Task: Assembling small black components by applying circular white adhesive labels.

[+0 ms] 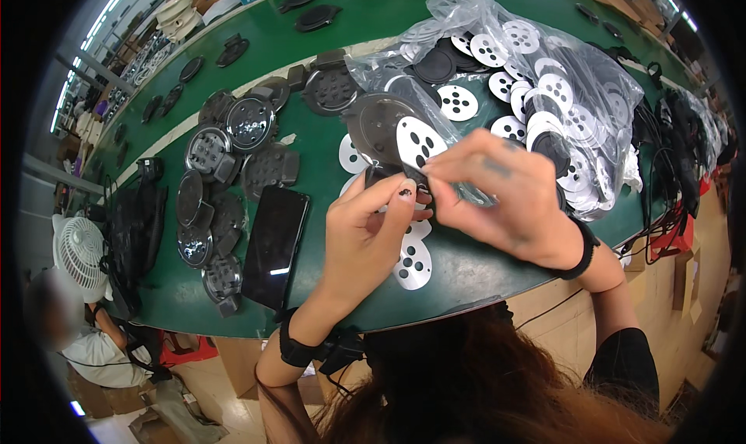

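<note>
Near the table's middle, my left hand [362, 238] is closed, its thumb and fingers gripping the lower end of a dark, see-through round plastic cover [375, 125]. A white disc with dark holes [420, 140] stands tilted against the right side of that cover. My right hand [505, 195] pinches at the disc's lower edge, thumb and forefinger together, close to my left fingertips. Whether the disc touches the cover all over is hidden. Under and beside my hands lie more white discs [413, 264], partly covered by my fingers.
Several dark plastic covers [251, 123] lie at the left, beside a black phone [275, 246]. A clear plastic bag [614, 94] spills white and black discs at the right. Farther left are a white fan [81, 250] and another person [97, 351]. Black cables [672, 149] hang at the right edge.
</note>
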`<state>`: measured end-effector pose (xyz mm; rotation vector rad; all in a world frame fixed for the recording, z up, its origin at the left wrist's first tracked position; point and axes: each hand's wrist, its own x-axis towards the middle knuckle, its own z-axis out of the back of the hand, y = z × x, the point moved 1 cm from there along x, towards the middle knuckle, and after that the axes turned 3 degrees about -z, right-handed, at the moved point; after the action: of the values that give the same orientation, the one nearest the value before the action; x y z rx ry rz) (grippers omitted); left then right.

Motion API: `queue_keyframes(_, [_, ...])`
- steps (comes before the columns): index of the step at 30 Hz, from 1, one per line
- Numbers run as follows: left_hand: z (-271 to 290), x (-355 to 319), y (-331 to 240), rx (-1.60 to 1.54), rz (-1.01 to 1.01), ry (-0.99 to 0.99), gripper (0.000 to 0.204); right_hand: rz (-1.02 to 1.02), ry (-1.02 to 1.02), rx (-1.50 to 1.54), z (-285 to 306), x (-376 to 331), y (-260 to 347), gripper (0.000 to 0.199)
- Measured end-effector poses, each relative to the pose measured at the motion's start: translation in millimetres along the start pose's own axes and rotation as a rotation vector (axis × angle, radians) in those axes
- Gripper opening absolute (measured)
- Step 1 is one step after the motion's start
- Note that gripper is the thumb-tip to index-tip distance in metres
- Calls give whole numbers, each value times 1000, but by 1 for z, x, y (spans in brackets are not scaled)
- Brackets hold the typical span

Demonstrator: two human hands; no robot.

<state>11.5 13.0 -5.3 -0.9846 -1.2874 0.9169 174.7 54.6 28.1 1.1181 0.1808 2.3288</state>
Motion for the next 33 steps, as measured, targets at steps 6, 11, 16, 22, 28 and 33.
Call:
queue_keyframes(6, [7, -2, 0, -133, 63, -97, 21, -303, -95, 296, 20, 17, -24, 9])
queue_keyframes(11, [19, -2, -5, -193, 29, -193, 23, -459, -266, 384, 33, 21, -40, 9])
queue_keyframes(16, [24, 6, -11, -339, -30, -351, 22, -435, -240, 305, 31, 18, -45, 9])
queue_keyframes(22, [19, 4, -13, -362, -6, -241, 21, -206, 55, 359, 6, 16, -26, 30])
queue_keyframes(28, [12, -2, -7, -349, 23, -40, 24, -498, 259, 1200, 16, 12, -22, 32])
queue_keyframes(33, [16, -4, -3, -152, -43, 86, 23, -484, 400, 1324, 15, 11, -17, 54])
